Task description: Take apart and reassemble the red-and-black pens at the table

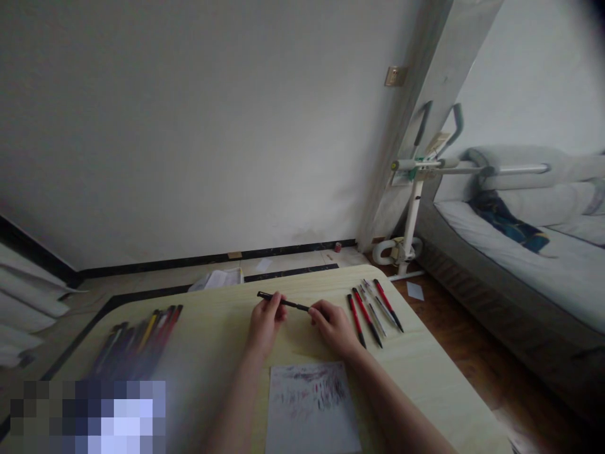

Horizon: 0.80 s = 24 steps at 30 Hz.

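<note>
A black pen [293, 305] is held level above the pale wooden table [212, 353], between my two hands. My left hand [267, 320] is closed round its capped or clip end, and my right hand [331, 323] pinches the other end. Below my hands lies a white sheet of paper [307, 410] covered with dark and reddish scribbles. To the right of my right hand, several red, black and clear pens [367, 318] lie side by side. At the table's left, a blurred row of several pens [137, 340] includes a yellow one and red ones.
Beyond the table's far edge are a white wall [212, 139] and some white papers [220, 278] low down. A white exercise stand [412, 214] and a bed [543, 271] stand at the right. A curtain [23, 302] hangs at the left.
</note>
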### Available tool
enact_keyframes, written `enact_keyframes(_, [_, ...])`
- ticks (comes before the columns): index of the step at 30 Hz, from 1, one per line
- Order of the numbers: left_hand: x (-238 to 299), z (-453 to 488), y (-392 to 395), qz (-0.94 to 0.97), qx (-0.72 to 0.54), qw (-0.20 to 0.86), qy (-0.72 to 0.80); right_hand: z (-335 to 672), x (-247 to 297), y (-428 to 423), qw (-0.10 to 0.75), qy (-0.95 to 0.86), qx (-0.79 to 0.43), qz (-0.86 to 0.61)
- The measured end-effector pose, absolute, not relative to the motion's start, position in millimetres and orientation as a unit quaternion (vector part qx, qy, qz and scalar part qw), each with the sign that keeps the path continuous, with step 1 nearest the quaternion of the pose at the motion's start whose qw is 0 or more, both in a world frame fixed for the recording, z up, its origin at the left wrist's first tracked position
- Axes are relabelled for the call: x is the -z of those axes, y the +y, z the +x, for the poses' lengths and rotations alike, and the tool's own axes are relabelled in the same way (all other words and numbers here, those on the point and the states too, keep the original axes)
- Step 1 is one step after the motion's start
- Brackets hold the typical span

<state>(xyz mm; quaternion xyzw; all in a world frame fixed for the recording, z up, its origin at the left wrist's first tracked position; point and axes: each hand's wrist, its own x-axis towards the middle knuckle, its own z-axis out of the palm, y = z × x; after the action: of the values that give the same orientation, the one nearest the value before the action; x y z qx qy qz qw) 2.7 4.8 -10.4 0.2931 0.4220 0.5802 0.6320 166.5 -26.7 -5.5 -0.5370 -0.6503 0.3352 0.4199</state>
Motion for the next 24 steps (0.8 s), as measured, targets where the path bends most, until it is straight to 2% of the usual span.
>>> enact_keyframes(24, [11.0,2.5,5.4,0.307,-0.571,0.642,0.409,165.3,1.4,-27.7,0.409,-0.664,-0.322,-0.537])
